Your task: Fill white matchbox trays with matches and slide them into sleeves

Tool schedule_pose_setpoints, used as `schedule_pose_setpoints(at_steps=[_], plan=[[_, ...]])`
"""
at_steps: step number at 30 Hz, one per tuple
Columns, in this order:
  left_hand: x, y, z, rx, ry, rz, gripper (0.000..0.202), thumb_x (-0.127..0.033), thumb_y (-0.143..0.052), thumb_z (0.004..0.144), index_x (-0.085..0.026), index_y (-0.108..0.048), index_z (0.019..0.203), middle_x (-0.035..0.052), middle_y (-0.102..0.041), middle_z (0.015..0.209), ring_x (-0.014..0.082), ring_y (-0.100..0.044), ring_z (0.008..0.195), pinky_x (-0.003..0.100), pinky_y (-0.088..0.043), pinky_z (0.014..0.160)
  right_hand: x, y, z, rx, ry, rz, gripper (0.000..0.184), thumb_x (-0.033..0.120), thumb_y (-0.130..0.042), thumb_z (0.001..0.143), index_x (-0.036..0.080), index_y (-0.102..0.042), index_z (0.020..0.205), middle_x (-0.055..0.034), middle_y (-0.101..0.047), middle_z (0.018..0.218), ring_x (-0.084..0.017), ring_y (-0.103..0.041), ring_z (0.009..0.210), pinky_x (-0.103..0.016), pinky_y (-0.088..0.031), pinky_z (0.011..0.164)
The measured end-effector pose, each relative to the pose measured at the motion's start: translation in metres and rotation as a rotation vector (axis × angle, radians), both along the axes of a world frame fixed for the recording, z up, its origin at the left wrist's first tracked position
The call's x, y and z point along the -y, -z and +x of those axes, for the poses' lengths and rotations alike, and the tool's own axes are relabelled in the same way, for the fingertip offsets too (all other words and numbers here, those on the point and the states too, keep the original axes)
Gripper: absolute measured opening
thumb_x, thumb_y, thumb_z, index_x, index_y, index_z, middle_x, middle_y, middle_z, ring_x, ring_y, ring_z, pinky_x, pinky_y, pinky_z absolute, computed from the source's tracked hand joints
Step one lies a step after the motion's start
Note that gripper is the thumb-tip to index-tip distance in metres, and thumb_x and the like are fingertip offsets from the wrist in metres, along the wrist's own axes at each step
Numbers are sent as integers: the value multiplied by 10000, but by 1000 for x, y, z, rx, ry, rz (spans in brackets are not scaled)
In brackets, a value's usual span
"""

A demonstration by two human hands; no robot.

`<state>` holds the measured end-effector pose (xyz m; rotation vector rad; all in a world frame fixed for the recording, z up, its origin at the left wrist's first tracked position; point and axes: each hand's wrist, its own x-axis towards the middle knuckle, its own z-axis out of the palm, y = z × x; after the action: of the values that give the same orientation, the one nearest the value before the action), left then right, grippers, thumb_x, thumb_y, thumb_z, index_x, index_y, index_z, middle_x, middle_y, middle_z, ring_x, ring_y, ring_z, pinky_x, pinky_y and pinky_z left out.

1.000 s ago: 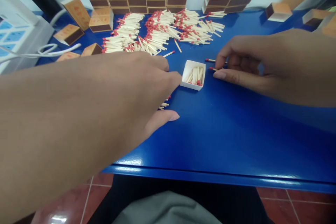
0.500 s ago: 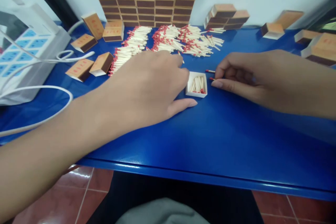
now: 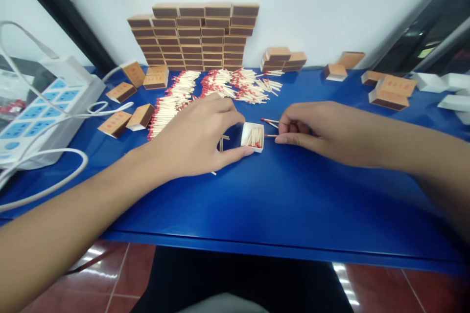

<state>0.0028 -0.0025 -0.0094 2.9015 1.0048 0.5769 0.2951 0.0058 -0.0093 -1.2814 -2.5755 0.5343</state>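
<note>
A small white matchbox tray (image 3: 247,131), partly filled with matches, sits on the blue table between my hands. My left hand (image 3: 205,134) has it by the left side, thumb at the near corner and fingertip at the far one. Several loose matches (image 3: 221,144) lie partly hidden beneath that hand. To the tray's right, my right hand (image 3: 304,124) is closed, thumb and index finger pinching a match (image 3: 270,135) whose red head points at the tray. More matches (image 3: 270,121) stick out by its curled fingers; whether these are held I cannot tell.
Behind the hands lie heaps of red-headed matches (image 3: 249,89). A wall of stacked matchboxes (image 3: 191,41) stands at the back. More matchboxes lie left (image 3: 115,123) and right (image 3: 392,90), with white trays (image 3: 429,82) far right. A power strip (image 3: 40,117) with white cables occupies the left.
The view has shifted, showing more of the back wall. My left thumb has closed onto the tray's near corner. My right hand has come a little closer to the tray with its match.
</note>
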Motion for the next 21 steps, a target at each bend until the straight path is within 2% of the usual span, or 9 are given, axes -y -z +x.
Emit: schedule_pose_setpoints(at_steps=[6,10,17,21], plan=[[-2,2,-1,50,18,-28,494,-565,-705,985,-163,-738,1271,133,-728,1163,324,-658,1155,479,-501,1039,1,2,-6,-52,17,49,336,567,-602,1027,275,-644,867,-59,-693,823,-238,-583,707,-391,-366,644],[-3,-1,-2,55,47,-62,424,-536,-738,972,-168,-761,1180,123,-730,1155,300,-662,1116,458,-507,1029,2,-2,-9,-92,43,40,292,532,-615,1028,267,-662,915,-49,-710,823,-230,-603,707,-371,-376,637],[-5,-5,-5,43,64,-86,450,-579,-776,935,-171,-769,1127,108,-728,1128,279,-664,1070,427,-518,972,1,-1,-15,-94,29,89,202,413,-629,1024,237,-728,1010,-45,-724,847,-211,-624,724,-350,-420,673],[-5,-6,-5,60,79,-82,422,-556,-800,925,-174,-774,1102,100,-730,1100,268,-666,1046,414,-512,956,2,-3,-16,-84,6,129,221,404,-620,1024,234,-740,946,-58,-735,858,-219,-635,755,-362,-432,695]])
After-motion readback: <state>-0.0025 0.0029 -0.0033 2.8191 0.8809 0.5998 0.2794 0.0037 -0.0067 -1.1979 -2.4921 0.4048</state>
